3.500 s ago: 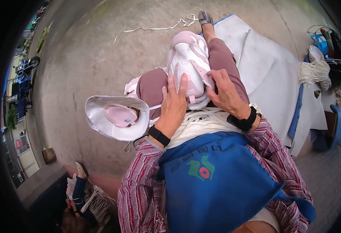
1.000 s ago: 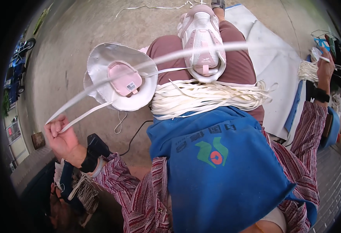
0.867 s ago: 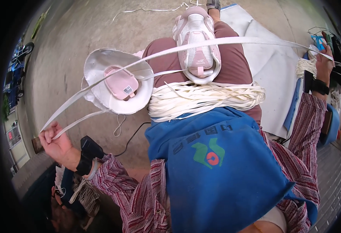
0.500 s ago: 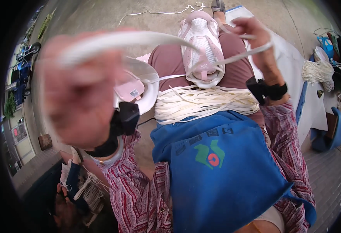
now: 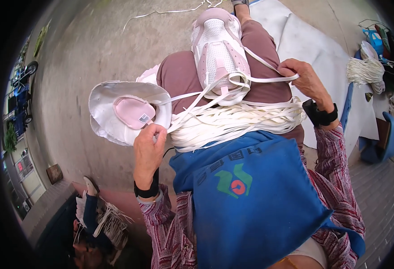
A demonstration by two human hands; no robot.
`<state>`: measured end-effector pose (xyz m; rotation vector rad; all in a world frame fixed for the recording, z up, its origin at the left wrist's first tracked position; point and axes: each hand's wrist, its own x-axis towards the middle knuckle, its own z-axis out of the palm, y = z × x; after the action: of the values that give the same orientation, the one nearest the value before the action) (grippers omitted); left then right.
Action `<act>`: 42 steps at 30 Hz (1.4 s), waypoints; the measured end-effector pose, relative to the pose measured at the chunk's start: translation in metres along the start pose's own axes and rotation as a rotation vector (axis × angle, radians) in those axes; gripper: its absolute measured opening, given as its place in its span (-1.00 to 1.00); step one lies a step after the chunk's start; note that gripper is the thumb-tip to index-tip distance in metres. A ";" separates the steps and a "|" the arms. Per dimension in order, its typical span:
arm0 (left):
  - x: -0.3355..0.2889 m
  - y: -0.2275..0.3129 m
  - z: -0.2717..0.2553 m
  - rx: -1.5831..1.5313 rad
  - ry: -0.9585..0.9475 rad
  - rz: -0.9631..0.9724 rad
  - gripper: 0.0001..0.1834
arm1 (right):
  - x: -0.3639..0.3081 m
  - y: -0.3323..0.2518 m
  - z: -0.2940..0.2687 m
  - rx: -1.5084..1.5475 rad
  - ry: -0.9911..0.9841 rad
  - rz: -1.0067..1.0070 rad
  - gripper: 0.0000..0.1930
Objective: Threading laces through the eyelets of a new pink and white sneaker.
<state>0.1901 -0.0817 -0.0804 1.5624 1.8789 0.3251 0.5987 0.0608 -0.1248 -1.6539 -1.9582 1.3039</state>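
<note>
A white and pink sneaker [image 5: 215, 49] lies lengthwise between my thighs, its heel end toward me. White laces form a loose loop [image 5: 239, 79] over that end. My right hand [image 5: 306, 80] is closed on a flat white shoelace [image 5: 268, 80] that runs out to the right of the sneaker. On the left, my left hand [image 5: 150, 150] pinches the other stretch of lace, which slants down across the lap. Just beyond that hand is a second white shoe piece [image 5: 105, 112] with a pink panel inside. A thick bundle of white laces [image 5: 237, 123] rests across my lap.
A blue apron [image 5: 255, 193] covers my front. White sheeting [image 5: 313, 45] spreads at the right, near another lace bundle [image 5: 365, 71] and a blue chair [image 5: 385, 139]. A loose lace [image 5: 161, 15] lies on the floor ahead. Another person [image 5: 91, 224] with laces sits at lower left.
My left hand has come down from high and close to the camera to beside the second shoe piece. My right hand has lowered a little. The lace now forms a small loop over the sneaker.
</note>
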 end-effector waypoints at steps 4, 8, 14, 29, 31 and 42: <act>0.006 0.009 -0.004 0.189 0.217 0.229 -0.88 | -0.014 -0.007 -0.029 -0.290 -0.203 -0.040 -0.56; 0.039 0.059 0.013 -0.207 0.167 0.126 -0.83 | -0.005 0.010 -0.041 -0.421 0.184 -0.195 -0.58; 0.071 0.058 0.055 0.128 0.128 0.369 -0.84 | 0.036 -0.043 0.045 -0.390 0.411 -0.460 -0.88; 0.124 0.082 0.082 -0.423 0.188 0.160 -0.69 | 0.040 -0.064 0.099 -0.297 0.373 -0.371 -0.55; 0.124 0.078 0.091 -0.317 0.236 0.249 -0.71 | 0.039 -0.064 0.102 -0.223 0.317 -0.289 -0.55; 0.127 0.081 0.086 -0.406 0.089 0.218 -0.73 | 0.041 -0.065 0.098 -0.205 0.296 -0.230 -0.55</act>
<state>0.2983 0.0401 -0.1402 1.4859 1.5815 0.8302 0.4761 0.0559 -0.1439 -1.5462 -2.0748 0.7505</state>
